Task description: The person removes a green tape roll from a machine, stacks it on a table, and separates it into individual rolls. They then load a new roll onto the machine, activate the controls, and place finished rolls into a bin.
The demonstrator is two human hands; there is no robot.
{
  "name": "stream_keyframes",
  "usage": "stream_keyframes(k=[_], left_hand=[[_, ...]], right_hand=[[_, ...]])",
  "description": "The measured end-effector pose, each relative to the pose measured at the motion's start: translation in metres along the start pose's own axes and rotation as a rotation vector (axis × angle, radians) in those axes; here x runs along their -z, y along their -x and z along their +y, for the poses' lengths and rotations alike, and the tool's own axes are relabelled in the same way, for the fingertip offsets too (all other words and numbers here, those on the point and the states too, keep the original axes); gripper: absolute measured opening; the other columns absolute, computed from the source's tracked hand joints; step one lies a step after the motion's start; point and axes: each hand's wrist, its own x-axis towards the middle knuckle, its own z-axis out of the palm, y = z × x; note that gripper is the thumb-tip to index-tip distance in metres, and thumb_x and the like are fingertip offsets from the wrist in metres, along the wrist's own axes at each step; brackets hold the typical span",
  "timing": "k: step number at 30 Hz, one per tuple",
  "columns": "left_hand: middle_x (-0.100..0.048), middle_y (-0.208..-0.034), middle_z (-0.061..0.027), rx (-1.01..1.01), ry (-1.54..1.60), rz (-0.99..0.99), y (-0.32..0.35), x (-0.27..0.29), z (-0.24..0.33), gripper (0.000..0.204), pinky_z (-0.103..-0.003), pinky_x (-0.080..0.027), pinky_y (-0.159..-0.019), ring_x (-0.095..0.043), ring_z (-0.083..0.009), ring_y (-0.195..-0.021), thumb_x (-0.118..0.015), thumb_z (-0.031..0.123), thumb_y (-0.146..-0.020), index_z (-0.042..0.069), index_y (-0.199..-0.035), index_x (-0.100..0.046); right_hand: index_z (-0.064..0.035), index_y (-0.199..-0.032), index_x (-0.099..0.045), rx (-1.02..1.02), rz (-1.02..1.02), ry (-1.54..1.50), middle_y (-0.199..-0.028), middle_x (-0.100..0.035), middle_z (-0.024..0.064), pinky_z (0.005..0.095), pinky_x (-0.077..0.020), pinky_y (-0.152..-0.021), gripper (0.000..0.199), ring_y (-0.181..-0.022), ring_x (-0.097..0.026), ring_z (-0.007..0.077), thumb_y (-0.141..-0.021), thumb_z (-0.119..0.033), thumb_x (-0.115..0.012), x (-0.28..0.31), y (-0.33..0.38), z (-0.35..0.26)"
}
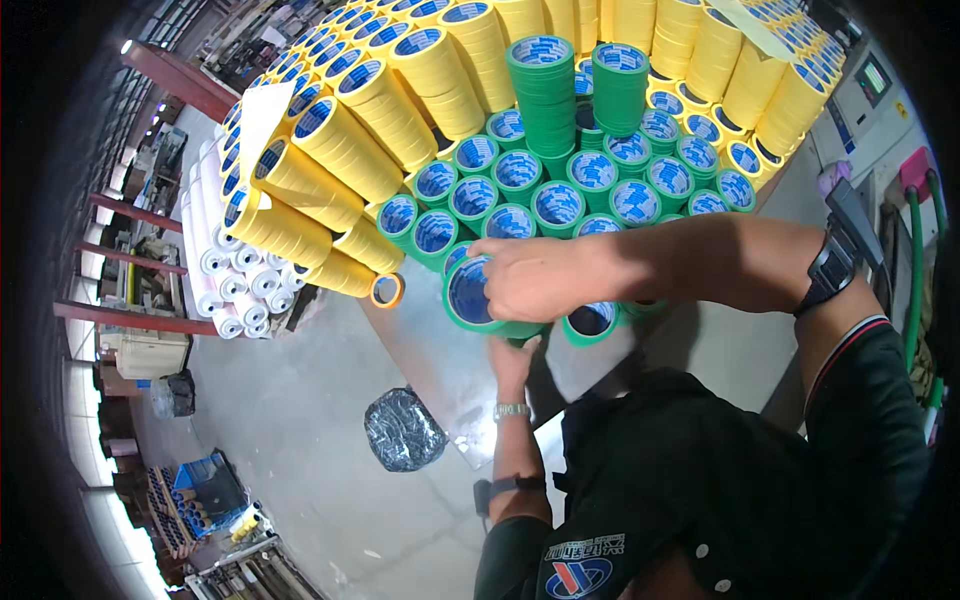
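Observation:
A stack of green tape rolls (pixel 462 312) with blue-printed cores tilts toward me at the near edge of the table. My right hand (pixel 540 278) reaches in from the right and grips the rim of its top roll, fingertips at the core opening. Lower down, my left hand (pixel 513 358) holds the same stack from its near side; most of its fingers are hidden behind the rolls. Another green tape roll (pixel 590 338) stands just right of my hands, partly covered by my right forearm. Behind lie several rows of green tape stacks (pixel 558 204), two of them taller.
Tall stacks of yellow tape (pixel 350 150) rise behind and to the left. A single orange-rimmed roll (pixel 387 291) lies at the table's left side. On the floor sits a black plastic-wrapped bundle (pixel 404 430). White film rolls (pixel 228 270) are piled further left; a machine (pixel 880 90) stands right.

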Motion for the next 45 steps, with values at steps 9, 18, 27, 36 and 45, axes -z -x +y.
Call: stream_keyframes(k=[9, 18, 27, 36, 45], left_hand=[[-0.056, -0.131, -0.0206, -0.192, -0.019, 0.286, -0.002, 0.028, 0.090, 0.087, -0.042, -0.042, -0.104, -0.056, -0.0311, -0.119, -0.092, 0.009, -0.063, -0.002, -0.134, -0.043], [-0.059, -0.123, -0.0185, -0.131, 0.092, 0.151, -0.010, 0.055, 0.116, 0.081, -0.042, -0.044, -0.102, -0.059, -0.0337, -0.116, -0.090, 0.006, -0.062, -0.001, -0.130, -0.048], [-0.059, -0.128, -0.0205, -0.083, -0.030, 0.147, -0.014, 0.045, 0.135, 0.084, -0.043, -0.044, -0.102, -0.057, -0.0382, -0.119, -0.092, 0.009, -0.061, -0.002, -0.132, -0.049], [-0.057, -0.130, -0.0240, -0.292, -0.087, 0.446, -0.005, 0.046, 0.131, 0.088, -0.044, -0.041, -0.107, -0.054, -0.0388, -0.125, -0.086, 0.009, -0.065, -0.004, -0.141, -0.043], [-0.050, -0.141, -0.0292, -0.216, -0.067, 0.136, -0.050, 0.011, 0.178, 0.103, -0.043, -0.040, -0.110, -0.050, -0.0407, -0.132, -0.091, 0.018, -0.064, -0.008, -0.146, -0.035]], right_hand=[[-0.0095, -0.071, -0.073, -0.022, 0.006, -0.015, -0.071, -0.070, 0.0091, 0.0501, -0.0332, -0.112, 0.014, -0.078, -0.069, 0.0279, -0.068, -0.023, -0.075, -0.001, 0.001, 0.002], [-0.0097, -0.077, -0.074, -0.150, -0.093, -0.100, -0.073, -0.070, 0.0092, 0.0512, -0.0315, -0.113, 0.012, -0.084, -0.069, 0.0280, -0.071, -0.019, -0.073, 0.006, 0.000, 0.000], [-0.0105, -0.075, -0.074, -0.113, 0.133, 0.005, -0.074, -0.071, 0.0107, 0.0506, -0.0342, -0.111, 0.008, -0.081, -0.070, 0.0299, -0.072, -0.017, -0.070, 0.006, 0.028, 0.004], [-0.0105, -0.077, -0.075, -0.104, 0.207, -0.064, -0.075, -0.071, 0.0111, 0.0511, -0.0328, -0.113, 0.009, -0.083, -0.070, 0.0303, -0.071, -0.014, -0.068, 0.011, 0.030, -0.001], [-0.0113, -0.077, -0.075, -0.333, 0.018, -0.002, -0.076, -0.071, 0.0141, 0.0502, -0.0337, -0.113, 0.011, -0.085, -0.070, 0.0307, -0.070, -0.011, -0.067, 0.058, 0.065, 0.024]])
